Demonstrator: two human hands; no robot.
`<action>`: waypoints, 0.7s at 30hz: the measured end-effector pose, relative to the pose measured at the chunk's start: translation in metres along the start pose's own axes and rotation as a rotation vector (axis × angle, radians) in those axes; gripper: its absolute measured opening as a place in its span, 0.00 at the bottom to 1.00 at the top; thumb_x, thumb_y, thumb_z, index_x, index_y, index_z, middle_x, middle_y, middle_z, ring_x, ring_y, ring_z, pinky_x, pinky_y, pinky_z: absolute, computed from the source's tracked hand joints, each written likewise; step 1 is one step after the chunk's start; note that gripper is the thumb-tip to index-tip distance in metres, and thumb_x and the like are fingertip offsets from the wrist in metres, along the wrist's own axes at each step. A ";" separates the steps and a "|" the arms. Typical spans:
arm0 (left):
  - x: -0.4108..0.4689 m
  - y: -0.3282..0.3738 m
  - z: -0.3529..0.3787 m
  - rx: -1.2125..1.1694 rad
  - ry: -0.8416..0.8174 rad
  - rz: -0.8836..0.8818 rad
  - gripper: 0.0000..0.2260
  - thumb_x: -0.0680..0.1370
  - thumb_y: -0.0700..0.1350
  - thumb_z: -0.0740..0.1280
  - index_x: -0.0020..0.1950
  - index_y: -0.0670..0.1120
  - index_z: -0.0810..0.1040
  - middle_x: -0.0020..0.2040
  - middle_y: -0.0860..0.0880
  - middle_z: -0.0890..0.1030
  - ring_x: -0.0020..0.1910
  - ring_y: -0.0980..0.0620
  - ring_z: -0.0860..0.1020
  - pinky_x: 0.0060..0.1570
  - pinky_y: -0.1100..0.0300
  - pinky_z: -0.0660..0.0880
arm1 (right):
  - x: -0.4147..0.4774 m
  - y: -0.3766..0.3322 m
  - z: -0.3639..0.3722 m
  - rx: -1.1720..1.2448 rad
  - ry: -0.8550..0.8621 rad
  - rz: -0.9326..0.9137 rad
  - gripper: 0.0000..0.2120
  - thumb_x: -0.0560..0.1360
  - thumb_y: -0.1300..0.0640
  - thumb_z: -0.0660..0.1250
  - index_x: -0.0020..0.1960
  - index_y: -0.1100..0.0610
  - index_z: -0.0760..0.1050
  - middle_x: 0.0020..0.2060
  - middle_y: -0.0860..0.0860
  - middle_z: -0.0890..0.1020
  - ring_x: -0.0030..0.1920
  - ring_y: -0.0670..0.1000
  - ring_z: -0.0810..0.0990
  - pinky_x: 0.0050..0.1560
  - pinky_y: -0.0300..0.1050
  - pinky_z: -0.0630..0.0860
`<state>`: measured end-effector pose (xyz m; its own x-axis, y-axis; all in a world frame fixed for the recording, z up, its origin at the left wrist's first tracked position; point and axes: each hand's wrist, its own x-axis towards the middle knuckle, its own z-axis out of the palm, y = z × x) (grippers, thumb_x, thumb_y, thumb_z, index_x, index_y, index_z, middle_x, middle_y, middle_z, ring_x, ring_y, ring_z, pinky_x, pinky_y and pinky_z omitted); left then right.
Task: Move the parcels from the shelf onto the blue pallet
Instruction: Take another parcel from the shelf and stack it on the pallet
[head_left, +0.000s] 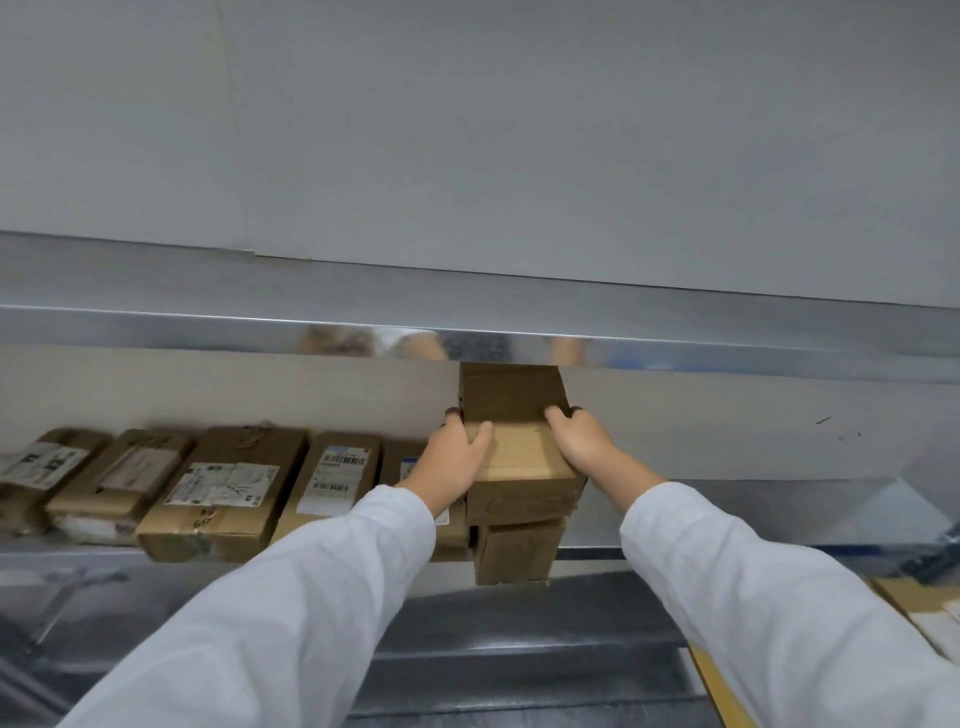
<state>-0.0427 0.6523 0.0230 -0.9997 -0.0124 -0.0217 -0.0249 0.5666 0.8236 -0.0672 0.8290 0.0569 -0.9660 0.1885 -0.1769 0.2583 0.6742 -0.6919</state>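
Observation:
A brown cardboard parcel lies on the metal shelf, stacked on another brown parcel that juts over the shelf's front edge. My left hand grips the top parcel's left side, thumb on its top face. My right hand grips its right side the same way. Both arms wear white sleeves. The blue pallet is not in view.
Several labelled cardboard parcels lie in a row on the shelf to the left. A shiny upper shelf edge hangs just above. More boxes sit at the lower right. A lower metal shelf shows below.

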 end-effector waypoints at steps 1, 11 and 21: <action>-0.009 0.004 -0.002 -0.005 0.013 0.014 0.21 0.82 0.56 0.58 0.67 0.43 0.66 0.57 0.44 0.77 0.52 0.49 0.75 0.49 0.56 0.69 | -0.008 0.000 -0.003 0.009 0.000 -0.015 0.24 0.81 0.47 0.53 0.65 0.65 0.71 0.63 0.63 0.75 0.62 0.62 0.73 0.55 0.47 0.67; -0.127 0.028 0.012 -0.078 0.081 0.003 0.17 0.81 0.55 0.60 0.63 0.46 0.65 0.55 0.50 0.74 0.52 0.51 0.72 0.49 0.56 0.68 | -0.113 0.042 -0.029 0.184 -0.115 -0.076 0.20 0.80 0.48 0.55 0.67 0.56 0.70 0.61 0.57 0.77 0.61 0.59 0.75 0.63 0.54 0.71; -0.259 0.032 0.038 -0.273 0.229 -0.037 0.18 0.80 0.52 0.66 0.66 0.49 0.65 0.50 0.58 0.74 0.52 0.56 0.74 0.42 0.67 0.70 | -0.211 0.097 -0.039 0.554 -0.221 0.007 0.14 0.82 0.46 0.47 0.60 0.50 0.67 0.53 0.52 0.77 0.51 0.54 0.76 0.48 0.51 0.74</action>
<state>0.2155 0.7055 0.0336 -0.9720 -0.2302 0.0480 -0.0295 0.3220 0.9463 0.1624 0.8826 0.0545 -0.9591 -0.0021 -0.2831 0.2776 0.1893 -0.9419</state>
